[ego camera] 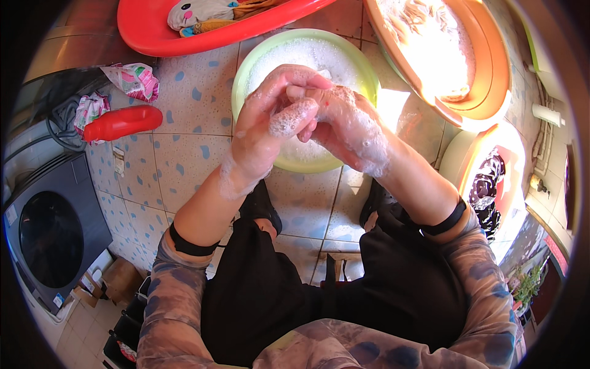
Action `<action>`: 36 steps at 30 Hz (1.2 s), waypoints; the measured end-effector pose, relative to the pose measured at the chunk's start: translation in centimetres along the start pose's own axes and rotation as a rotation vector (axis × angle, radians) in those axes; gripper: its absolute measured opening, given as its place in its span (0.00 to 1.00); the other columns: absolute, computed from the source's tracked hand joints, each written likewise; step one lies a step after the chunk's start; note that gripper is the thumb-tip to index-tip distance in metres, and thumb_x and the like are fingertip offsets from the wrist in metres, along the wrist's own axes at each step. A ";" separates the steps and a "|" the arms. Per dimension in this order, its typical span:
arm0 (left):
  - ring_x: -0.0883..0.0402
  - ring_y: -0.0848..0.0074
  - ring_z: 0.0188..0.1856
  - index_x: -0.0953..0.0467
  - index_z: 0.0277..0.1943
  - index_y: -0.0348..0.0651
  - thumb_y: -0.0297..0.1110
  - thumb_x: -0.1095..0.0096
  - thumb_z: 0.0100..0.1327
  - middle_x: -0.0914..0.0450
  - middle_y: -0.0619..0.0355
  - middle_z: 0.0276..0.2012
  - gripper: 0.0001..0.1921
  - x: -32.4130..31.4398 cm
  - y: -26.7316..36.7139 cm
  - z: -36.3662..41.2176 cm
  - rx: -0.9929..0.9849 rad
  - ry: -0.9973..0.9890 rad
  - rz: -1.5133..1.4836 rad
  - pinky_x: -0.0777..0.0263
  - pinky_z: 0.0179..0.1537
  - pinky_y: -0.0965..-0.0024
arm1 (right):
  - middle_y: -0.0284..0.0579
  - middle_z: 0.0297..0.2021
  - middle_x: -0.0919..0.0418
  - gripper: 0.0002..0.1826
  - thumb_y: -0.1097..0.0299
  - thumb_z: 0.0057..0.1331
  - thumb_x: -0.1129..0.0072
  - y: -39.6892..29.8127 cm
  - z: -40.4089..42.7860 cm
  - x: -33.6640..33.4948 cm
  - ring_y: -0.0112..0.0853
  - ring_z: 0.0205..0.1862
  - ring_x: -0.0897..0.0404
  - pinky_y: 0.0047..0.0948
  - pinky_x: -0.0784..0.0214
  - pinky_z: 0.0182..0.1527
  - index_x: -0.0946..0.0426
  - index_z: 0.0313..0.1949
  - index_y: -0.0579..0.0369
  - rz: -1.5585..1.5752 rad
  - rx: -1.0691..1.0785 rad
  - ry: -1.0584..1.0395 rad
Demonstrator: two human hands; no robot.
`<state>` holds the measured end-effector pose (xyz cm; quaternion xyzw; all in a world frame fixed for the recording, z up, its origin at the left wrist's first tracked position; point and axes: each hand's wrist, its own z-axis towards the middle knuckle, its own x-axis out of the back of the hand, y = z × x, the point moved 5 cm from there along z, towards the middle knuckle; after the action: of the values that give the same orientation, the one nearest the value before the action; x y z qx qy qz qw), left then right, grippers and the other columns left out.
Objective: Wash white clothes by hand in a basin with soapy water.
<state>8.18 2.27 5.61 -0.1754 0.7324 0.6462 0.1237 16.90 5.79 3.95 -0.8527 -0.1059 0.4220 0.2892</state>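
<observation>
Both hands are pressed together over a round pale green basin on the tiled floor. My left hand, wet and flecked with foam, closes around the thumb side of my right hand. Thick suds coat the back and wrist of my right hand, whose fingers curl inward under the left thumb. Whether anything small lies between the palms is hidden. White soap suds cover the water in the basin. A small white lump shows in the foam just beyond the fingers; what it is cannot be told.
Ahead left lies a red tub holding a plush toy or cloth with a rabbit face. An orange tub with sudsy cloth stands right, near dark patterned clothes. Left are a red bottle, plastic packets and a washing machine.
</observation>
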 end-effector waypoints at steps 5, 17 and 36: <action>0.34 0.84 0.31 0.29 0.45 0.38 0.28 0.47 0.60 0.30 0.61 0.35 0.10 -0.2 0.3 -0.1 -0.019 -0.044 0.018 0.38 0.34 0.81 | 0.34 0.34 0.28 0.09 0.67 0.64 0.48 -0.3 -0.3 0.0 0.21 0.34 0.30 0.22 0.36 0.40 0.29 0.42 0.56 0.013 0.035 -0.051; 0.33 0.77 0.50 0.31 0.40 0.42 0.27 0.33 0.52 0.34 0.58 0.48 0.15 -1.4 -0.9 0.6 -0.163 -0.043 0.295 0.37 0.48 0.76 | 0.34 0.32 0.27 0.16 0.56 0.63 0.45 -0.4 -1.2 0.8 0.20 0.36 0.29 0.21 0.36 0.38 0.26 0.39 0.58 -0.106 0.203 0.019; 0.31 0.73 0.47 0.35 0.55 0.36 0.60 0.27 0.29 0.33 0.55 0.47 0.50 -1.8 0.3 -1.0 -0.671 -0.027 0.431 0.35 0.49 0.68 | 0.34 0.27 0.29 0.17 0.54 0.62 0.45 0.1 -2.2 3.7 0.21 0.29 0.34 0.19 0.40 0.34 0.25 0.28 0.57 -0.211 0.153 0.002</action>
<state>9.72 1.46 6.73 -0.0397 0.4989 0.8629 -0.0694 20.90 6.38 2.50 -0.8127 -0.1623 0.3952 0.3963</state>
